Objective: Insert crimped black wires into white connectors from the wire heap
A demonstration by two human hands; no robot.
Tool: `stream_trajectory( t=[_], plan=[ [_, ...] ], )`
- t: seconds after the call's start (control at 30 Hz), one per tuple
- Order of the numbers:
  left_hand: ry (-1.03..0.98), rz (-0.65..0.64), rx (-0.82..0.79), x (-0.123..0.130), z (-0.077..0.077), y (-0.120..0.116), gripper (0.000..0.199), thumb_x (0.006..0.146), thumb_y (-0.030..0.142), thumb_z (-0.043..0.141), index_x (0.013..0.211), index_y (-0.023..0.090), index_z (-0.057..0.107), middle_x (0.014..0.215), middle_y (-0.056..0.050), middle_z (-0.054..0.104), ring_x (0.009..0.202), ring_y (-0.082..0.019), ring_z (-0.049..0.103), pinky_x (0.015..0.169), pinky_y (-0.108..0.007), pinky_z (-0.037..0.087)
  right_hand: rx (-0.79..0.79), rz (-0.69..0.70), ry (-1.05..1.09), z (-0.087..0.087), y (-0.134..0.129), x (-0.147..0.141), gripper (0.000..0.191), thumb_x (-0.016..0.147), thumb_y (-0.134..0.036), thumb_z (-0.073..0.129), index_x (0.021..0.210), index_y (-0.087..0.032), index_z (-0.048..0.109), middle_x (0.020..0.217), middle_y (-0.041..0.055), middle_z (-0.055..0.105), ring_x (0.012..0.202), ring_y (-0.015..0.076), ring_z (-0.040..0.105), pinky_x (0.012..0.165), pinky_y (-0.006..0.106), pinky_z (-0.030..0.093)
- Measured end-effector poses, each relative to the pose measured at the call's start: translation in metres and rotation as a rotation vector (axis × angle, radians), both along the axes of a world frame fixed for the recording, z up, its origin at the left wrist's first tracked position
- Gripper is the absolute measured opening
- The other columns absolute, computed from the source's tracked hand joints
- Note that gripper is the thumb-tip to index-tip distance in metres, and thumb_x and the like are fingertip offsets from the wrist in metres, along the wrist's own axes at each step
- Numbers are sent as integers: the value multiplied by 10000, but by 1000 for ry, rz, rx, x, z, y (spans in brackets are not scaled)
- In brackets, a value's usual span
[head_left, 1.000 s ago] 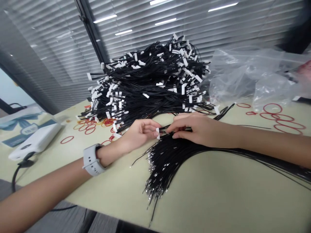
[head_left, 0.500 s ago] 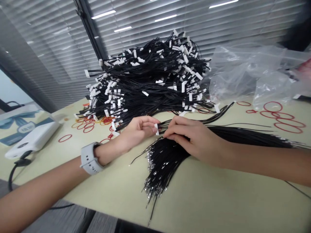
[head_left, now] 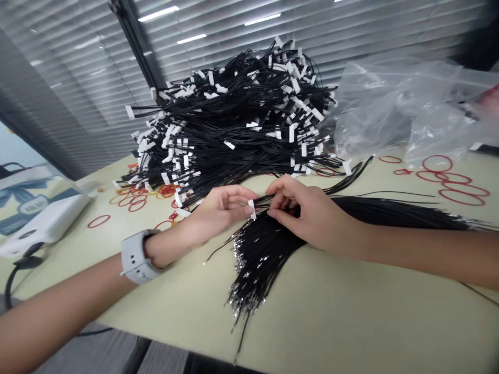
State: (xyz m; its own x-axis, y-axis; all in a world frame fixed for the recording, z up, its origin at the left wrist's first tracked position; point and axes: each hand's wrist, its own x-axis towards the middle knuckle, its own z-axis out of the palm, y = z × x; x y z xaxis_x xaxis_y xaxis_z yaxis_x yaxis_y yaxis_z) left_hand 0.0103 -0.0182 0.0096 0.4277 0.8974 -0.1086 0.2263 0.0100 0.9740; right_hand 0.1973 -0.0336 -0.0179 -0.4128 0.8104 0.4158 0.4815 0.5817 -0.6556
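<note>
The left hand (head_left: 222, 213) holds a small white connector (head_left: 252, 209) between its pressed fingers (head_left: 238, 196), and this connector stands upright at the end of some thin black wires (head_left: 273, 201), whose long line goes to the right, toward the right hand (head_left: 312, 215). The right fingers (head_left: 283, 203) are bent and seem to pinch these wires just beside the connector, so the left hand touches it and the right hand is only slightly farther away. Below the hands, a long bundle of black wires (head_left: 265, 259) lies on the table (head_left: 331, 317).

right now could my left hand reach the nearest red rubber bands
Probably yes: the way across the table looks free from the left hand to the red rubber bands, but it must release the white connector first.
</note>
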Motion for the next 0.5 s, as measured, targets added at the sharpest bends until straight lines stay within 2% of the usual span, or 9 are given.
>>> stream_trajectory(
  t=[0.5],
  plan=[
    [6,10,12,0,-2,-1,168,706,103,612,865,132,567,728,12,594,648,-59,548,620,-176,411,0,51,46,-1,1,-1,285,743,-115,479,997,-198,380,742,-34,565,666,81,516,639,224,422]
  ],
)
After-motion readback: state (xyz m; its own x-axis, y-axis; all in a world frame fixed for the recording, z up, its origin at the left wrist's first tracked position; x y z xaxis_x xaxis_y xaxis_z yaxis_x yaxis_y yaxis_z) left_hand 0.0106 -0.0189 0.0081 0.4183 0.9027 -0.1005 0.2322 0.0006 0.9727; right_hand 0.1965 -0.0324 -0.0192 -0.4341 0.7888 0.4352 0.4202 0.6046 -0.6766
